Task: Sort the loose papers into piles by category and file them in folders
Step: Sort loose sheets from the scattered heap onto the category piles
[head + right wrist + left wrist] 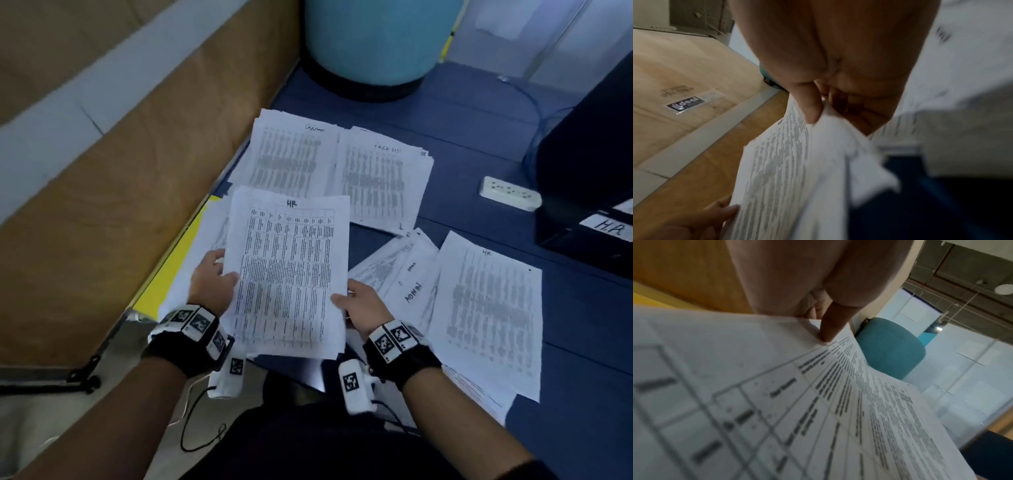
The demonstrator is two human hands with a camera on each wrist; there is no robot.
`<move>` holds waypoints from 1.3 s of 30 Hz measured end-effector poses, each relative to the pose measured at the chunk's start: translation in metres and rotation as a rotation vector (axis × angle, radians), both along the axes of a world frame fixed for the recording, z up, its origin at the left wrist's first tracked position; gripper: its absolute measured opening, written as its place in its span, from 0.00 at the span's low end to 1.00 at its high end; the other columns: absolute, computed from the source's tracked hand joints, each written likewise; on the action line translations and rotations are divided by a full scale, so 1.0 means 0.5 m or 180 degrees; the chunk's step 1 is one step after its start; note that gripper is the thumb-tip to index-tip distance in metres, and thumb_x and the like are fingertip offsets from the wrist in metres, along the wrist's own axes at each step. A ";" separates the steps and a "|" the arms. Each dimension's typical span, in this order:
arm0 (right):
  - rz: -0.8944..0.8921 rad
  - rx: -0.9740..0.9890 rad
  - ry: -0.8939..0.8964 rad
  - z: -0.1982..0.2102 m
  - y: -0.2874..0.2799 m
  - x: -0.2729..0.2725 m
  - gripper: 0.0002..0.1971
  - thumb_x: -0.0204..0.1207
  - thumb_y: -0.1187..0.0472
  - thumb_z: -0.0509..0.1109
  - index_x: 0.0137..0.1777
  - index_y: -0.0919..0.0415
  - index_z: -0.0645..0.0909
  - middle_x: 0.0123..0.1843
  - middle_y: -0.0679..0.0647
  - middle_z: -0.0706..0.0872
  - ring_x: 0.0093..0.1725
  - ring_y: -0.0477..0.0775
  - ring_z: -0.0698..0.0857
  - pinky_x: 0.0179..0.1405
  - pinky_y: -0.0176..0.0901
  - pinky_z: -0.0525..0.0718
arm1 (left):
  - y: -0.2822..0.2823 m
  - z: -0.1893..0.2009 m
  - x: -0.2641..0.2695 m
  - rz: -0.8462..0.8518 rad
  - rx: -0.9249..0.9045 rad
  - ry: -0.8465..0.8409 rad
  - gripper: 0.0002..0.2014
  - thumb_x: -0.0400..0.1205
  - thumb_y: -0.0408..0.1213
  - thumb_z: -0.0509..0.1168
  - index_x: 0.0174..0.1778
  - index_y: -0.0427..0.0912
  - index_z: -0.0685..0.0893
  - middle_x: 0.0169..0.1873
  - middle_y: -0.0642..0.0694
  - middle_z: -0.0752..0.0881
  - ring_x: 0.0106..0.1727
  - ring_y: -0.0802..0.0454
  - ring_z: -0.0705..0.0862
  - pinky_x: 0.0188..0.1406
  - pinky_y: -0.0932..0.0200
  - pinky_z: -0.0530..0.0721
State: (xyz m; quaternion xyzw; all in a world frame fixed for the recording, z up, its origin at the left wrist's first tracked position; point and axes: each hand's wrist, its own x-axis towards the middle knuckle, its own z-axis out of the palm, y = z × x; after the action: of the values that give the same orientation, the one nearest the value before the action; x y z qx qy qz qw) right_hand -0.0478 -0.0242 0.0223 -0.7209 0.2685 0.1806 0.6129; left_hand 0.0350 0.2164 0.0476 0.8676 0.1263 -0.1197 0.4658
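Observation:
I hold a stack of printed sheets headed "HR" (289, 274) above the blue table. My left hand (214, 279) pinches its left edge, thumb on top (831, 326). At the right edge my right hand (359, 301) pinches the same stack (781, 170), thumb over the sheets. On the table lie piles of papers: one marked "Admin" (291, 154), one marked "Task" (380, 181), loose sheets marked "ADMIN" (407, 277) and an "HR" pile (489, 308). A black folder tray labelled "H.R" (606, 228) stands at the right.
A yellow folder (178, 260) lies under papers at the table's left edge (161, 274), beside a wooden wall panel (120, 192). A teal round stool (380, 41) stands beyond the table. A white power strip (510, 192) and a cable lie at the right.

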 end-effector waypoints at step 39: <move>-0.1811 -0.1958 0.1358 -0.049 -0.505 -0.321 0.24 0.74 0.51 0.76 0.63 0.64 0.76 0.64 0.61 0.80 0.61 0.64 0.82 0.47 0.45 0.80 | -0.587 -0.084 -0.154 -0.2562 -0.0281 0.0666 0.20 0.79 0.30 0.64 0.68 0.42 0.78 0.64 0.44 0.82 0.63 0.44 0.81 0.62 0.50 0.80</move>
State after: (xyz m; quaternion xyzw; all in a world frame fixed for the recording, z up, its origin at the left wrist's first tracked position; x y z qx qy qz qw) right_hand -0.2082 -0.2769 -0.0020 -0.7137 0.6164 0.0616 0.3270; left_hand -0.0418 -0.0773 0.0055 0.8101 -0.1814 -0.3850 0.4033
